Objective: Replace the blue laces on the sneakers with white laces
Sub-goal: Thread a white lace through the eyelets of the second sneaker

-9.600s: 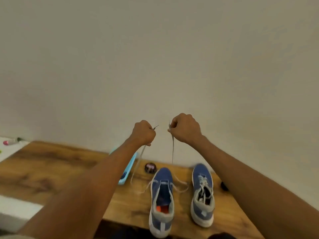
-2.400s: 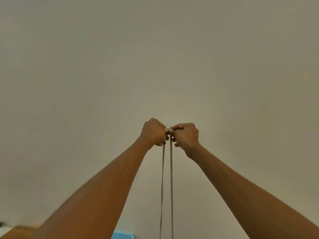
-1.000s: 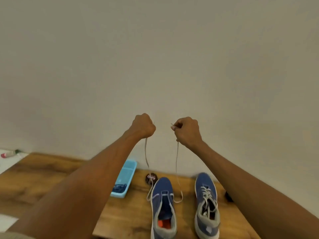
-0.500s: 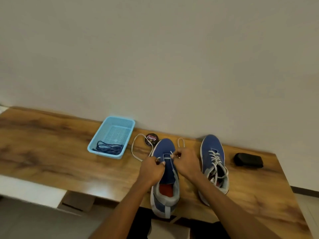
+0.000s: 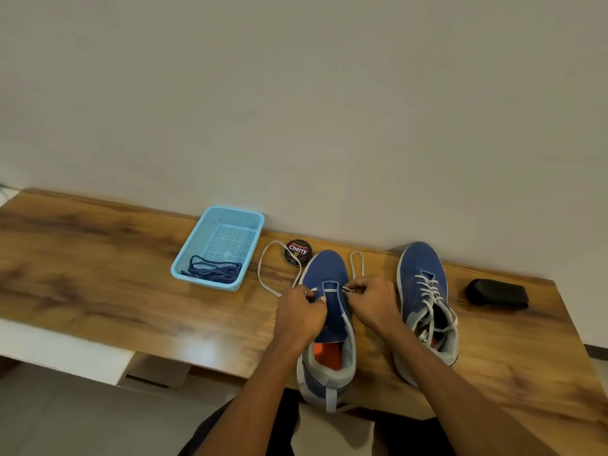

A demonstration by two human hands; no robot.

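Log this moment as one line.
hands pinch white lace ends | left sneaker one row laced | blue laces in basket

Plain off-white wall (image 5: 296,93) is filling the upper half of the view, evenly lit. A wooden tabletop (image 5: 98,284) with dark grain streaks is running along its base, catching a soft glare near the front edge. Pale tiled floor (image 5: 49,416) is showing below left; a dark skirting strip (image 5: 597,352) is sitting at far right.
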